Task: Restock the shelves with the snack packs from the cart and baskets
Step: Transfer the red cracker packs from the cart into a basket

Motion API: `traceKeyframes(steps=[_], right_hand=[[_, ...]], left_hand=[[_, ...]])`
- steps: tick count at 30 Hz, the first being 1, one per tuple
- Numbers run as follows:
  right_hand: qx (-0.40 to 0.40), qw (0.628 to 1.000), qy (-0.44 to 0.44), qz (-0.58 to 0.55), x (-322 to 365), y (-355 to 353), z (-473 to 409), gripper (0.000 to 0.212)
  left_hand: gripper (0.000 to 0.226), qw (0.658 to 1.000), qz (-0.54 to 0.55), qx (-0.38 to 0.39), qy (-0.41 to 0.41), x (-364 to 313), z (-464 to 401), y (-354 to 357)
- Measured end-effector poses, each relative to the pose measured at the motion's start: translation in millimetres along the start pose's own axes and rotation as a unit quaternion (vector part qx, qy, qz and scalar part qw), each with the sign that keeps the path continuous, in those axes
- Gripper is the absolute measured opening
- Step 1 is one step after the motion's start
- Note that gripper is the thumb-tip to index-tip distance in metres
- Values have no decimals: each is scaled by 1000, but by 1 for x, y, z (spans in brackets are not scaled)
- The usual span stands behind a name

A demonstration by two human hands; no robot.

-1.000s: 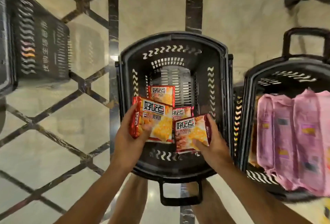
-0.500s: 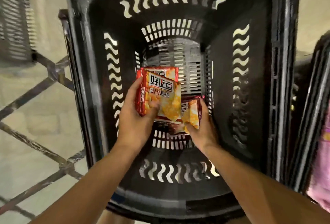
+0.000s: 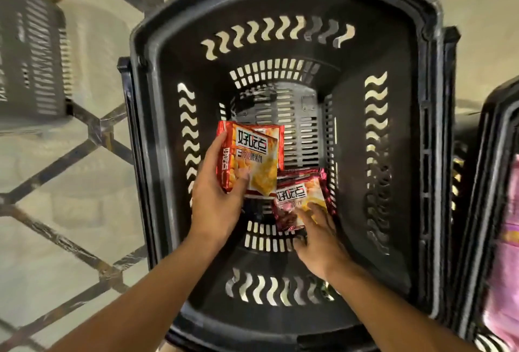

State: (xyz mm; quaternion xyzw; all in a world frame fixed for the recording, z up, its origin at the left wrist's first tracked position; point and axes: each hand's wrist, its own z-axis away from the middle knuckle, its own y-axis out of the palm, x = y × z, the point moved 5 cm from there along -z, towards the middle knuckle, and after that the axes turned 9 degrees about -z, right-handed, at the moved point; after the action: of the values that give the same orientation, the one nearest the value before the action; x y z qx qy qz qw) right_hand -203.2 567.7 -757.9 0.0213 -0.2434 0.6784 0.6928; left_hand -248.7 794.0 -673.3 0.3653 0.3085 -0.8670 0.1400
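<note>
Left hand (image 3: 217, 197) gripping red snack pack (image 3: 254, 159) over black basket (image 3: 280, 6). Right hand (image 3: 318, 235) reaching, fingers spread flat on second pack (image 3: 302, 200) lying at basket bottom, not clasping. Risk: slick wrapper sliding away, pack dropping back.

Over the black basket (image 3: 280, 14), the left hand (image 3: 216, 197) grips a red-and-yellow snack pack (image 3: 252, 157) by its edge, while the right hand (image 3: 320, 239) lays its fingers on another pack (image 3: 300, 197) lying on the slotted bottom.
</note>
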Motion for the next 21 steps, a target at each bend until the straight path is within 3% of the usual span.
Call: traceKeyframes(steps=[2, 7, 11, 15, 18, 21], right_hand=[[43, 999, -9, 15, -2, 7, -8, 71], [24, 999, 8, -38, -14, 10, -23, 73], [23, 998, -5, -50, -16, 8, -23, 75], [23, 999, -21, -15, -9, 2, -18, 70], [-5, 996, -79, 44, 3, -6, -15, 62], [11, 983, -133, 129, 17, -6, -21, 60]], left_hand=[[73, 1000, -17, 3, 23, 7, -12, 9], [68, 1000, 13, 5, 22, 31, -52, 37], [68, 999, -24, 1, -31, 49, -71, 57], [50, 978, -152, 48, -137, 67, -66, 65], [76, 973, -223, 6, -60, 62, -55, 62], [82, 962, -270, 21, 44, 52, -49, 67]])
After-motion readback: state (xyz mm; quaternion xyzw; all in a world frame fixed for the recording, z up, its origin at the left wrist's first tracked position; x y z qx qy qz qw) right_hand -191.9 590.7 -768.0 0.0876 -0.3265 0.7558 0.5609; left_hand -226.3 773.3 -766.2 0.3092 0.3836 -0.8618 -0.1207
